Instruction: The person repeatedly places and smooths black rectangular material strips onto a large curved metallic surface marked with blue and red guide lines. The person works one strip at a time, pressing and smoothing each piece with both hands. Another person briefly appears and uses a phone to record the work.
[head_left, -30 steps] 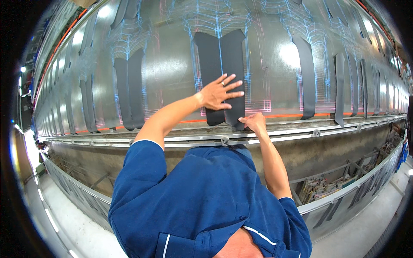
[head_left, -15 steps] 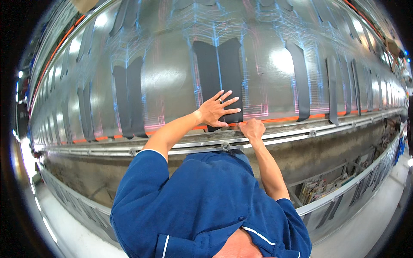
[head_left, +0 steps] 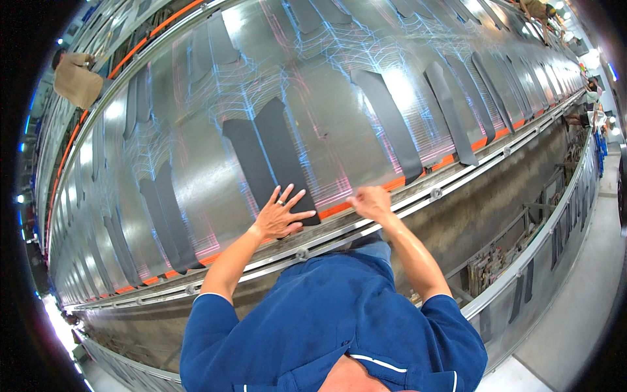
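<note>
My left hand [head_left: 281, 215] lies flat with its fingers spread, a ring on one of them. It presses on the near end of a dark grey fabric panel [head_left: 282, 147], beside a matching dark panel [head_left: 249, 153]. A blue line runs between the two pieces. My right hand [head_left: 372, 203] is closed, just right of the panels and over the orange edge strip [head_left: 334, 210]. Whatever its curled fingers hold, if anything, is hidden. The pieces lie on a long shiny grey table [head_left: 212, 166] marked with blue and pink lines.
More dark fabric pieces [head_left: 390, 124] lie in rows along the table. A metal rail [head_left: 405, 210] with round fittings runs along its near edge. Behind me stands a long rack [head_left: 522, 281] hung with dark strips. A person in tan [head_left: 78, 80] is at the far left, another person [head_left: 539, 10] far right.
The view has turned and shifted, so the table now slants up to the right. My right hand has moved slightly away from my left, which stays flat on the dark panel.
</note>
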`<state>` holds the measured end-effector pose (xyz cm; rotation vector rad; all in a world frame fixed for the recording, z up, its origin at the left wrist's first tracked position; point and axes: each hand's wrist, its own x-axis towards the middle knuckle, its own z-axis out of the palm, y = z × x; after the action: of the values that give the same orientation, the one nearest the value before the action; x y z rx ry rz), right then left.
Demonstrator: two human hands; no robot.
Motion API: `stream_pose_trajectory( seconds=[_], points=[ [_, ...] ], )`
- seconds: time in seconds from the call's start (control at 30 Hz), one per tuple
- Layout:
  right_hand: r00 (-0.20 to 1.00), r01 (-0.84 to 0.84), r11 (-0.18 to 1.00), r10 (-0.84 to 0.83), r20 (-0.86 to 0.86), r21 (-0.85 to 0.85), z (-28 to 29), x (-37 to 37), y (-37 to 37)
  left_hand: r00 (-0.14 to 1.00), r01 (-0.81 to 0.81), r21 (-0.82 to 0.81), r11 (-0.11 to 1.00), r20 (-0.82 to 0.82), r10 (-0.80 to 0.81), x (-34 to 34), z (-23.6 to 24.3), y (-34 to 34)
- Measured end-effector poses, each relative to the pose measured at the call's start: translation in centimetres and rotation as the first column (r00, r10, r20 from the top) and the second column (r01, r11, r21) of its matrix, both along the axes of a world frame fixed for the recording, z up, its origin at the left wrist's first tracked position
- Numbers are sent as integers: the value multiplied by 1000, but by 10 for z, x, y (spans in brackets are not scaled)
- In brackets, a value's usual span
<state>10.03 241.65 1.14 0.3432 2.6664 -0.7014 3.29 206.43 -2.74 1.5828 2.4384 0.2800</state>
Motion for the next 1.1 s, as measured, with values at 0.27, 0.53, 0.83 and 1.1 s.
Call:
stream_pose_trajectory(
  seconds=[0.27, 0.53, 0.83, 1.1],
  points=[
    [777, 505, 862, -432, -459, 43, 6, -15, 319, 989, -119, -224, 967, 61, 136, 36, 40, 75],
    [839, 544, 832, -543, -36, 109, -20, -30, 494, 709, -701, 349, 622, 431, 558, 45, 50, 367],
    [852, 495, 172, -291, 436, -852, 36, -71, 485, -251, -772, -333, 541, 942, 221, -81, 16, 552],
    [948, 316, 199, -34, 316, -928, 70, -76, 433, -422, -893, -281, 352, 795, -436, -212, -9, 602]
  ],
)
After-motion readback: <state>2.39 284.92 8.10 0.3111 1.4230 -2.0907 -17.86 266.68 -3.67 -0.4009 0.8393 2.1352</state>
